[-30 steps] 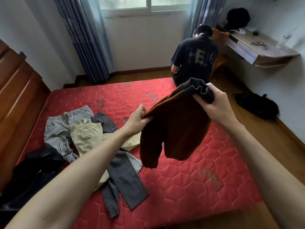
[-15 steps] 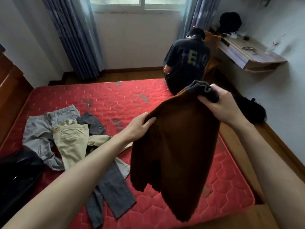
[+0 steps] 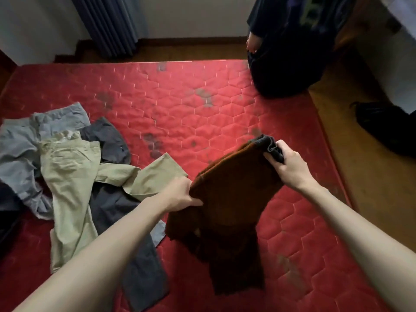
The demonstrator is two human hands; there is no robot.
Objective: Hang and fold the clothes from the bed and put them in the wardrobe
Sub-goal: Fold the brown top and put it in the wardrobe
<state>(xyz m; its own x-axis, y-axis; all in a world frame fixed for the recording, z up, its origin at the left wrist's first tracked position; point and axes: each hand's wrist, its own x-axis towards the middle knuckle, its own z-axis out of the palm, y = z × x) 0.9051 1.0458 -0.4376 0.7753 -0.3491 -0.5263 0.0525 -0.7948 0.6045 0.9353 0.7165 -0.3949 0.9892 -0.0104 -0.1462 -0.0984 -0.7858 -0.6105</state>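
A brown knit sweater (image 3: pixel 227 199) with a dark grey ribbed edge hangs between my hands, low over the red quilted mattress (image 3: pixel 180 104). My left hand (image 3: pixel 180 194) grips its left edge. My right hand (image 3: pixel 287 164) is closed on the grey ribbed part at its upper right. The sweater's lower end droops onto the mattress. To the left lie beige trousers (image 3: pixel 69 176), light grey trousers (image 3: pixel 24 140) and dark grey trousers (image 3: pixel 126 233) in a loose pile.
Another person in dark clothes (image 3: pixel 290 46) stands at the bed's far right corner. A black bag (image 3: pixel 387 127) lies on the wooden floor to the right. A dark garment (image 3: pixel 6 212) is at the left edge. Blue curtains (image 3: pixel 108 23) hang behind the bed.
Both hands have lowered the sweater toward the mattress, and its lower end now rests there. The view has tilted down, hiding the window and desk.
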